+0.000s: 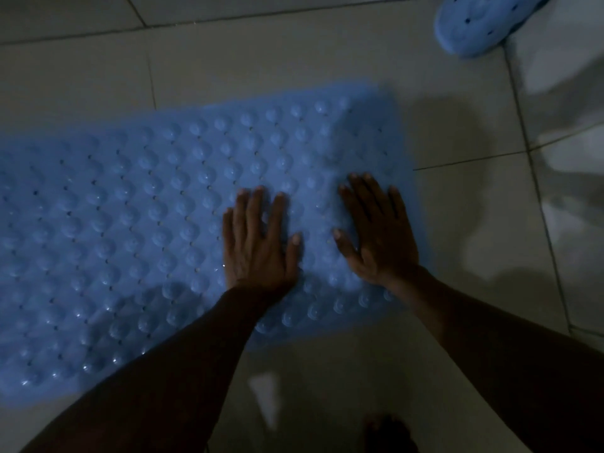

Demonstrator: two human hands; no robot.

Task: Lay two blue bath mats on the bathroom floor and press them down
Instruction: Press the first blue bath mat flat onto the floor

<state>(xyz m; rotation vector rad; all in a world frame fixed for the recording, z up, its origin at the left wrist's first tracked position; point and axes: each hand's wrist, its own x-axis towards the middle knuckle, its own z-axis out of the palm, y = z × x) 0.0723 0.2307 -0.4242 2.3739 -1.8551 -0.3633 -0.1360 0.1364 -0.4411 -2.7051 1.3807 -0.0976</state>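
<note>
Both palms down on a translucent blue rubber bath mat with bumps and small holes (130,223), spread out on the pale grey tiled floor (327,53).

Left hand (258,243) and right hand (379,237) sit side by side near the mat's right end, fingers (253,207) straight and spread wide, pressing on it, gripping nothing. A blue perforated foam slipper (480,24) sits on the floor beyond the mat's far right corner, well apart.

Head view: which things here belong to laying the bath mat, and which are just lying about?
Job: blue bath mat; left hand and right hand, pressing flat on it; tiled floor beneath.
Lying about: blue perforated slipper, top right, off the mat.
</note>
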